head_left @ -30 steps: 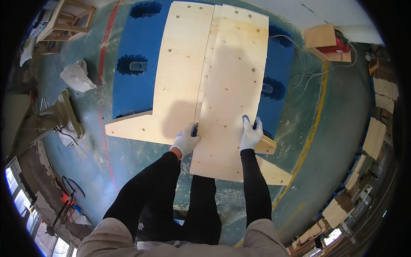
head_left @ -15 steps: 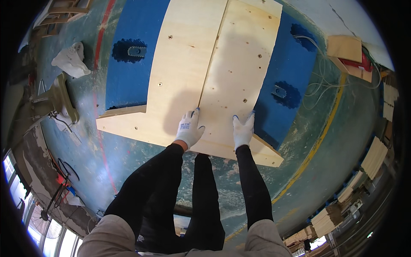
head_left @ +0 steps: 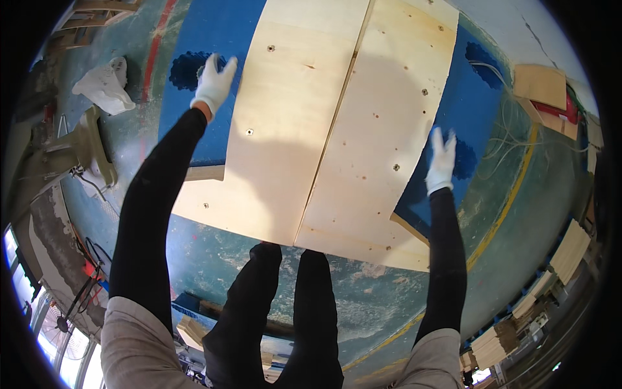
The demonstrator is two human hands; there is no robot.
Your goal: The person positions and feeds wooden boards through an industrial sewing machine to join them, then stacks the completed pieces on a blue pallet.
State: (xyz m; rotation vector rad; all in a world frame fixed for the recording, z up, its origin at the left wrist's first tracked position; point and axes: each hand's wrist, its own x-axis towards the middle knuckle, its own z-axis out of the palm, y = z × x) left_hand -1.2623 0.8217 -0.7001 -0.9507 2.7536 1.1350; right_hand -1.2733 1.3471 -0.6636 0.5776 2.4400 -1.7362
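Centrally: two plywood panels point(head_left: 304, 110), abreast, long axis lower centre to top. Beyond their near end: right hand point(head_left: 442, 159), centre right, fingers spread, empty, closer to panel edge; left hand point(head_left: 215, 85), upper left, likewise empty, spread, over blue board point(head_left: 194, 126).

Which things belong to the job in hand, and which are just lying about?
Apparently in the job:
- flat pale wooden left panel
- flat pale wooden right panel
- flat blue surface beneath
- white-gloved left hand, near left panel
- white-gloved right hand, near right panel

Apparently lying about:
- crumpled white bag-like sheet
- tan boxy wooden container
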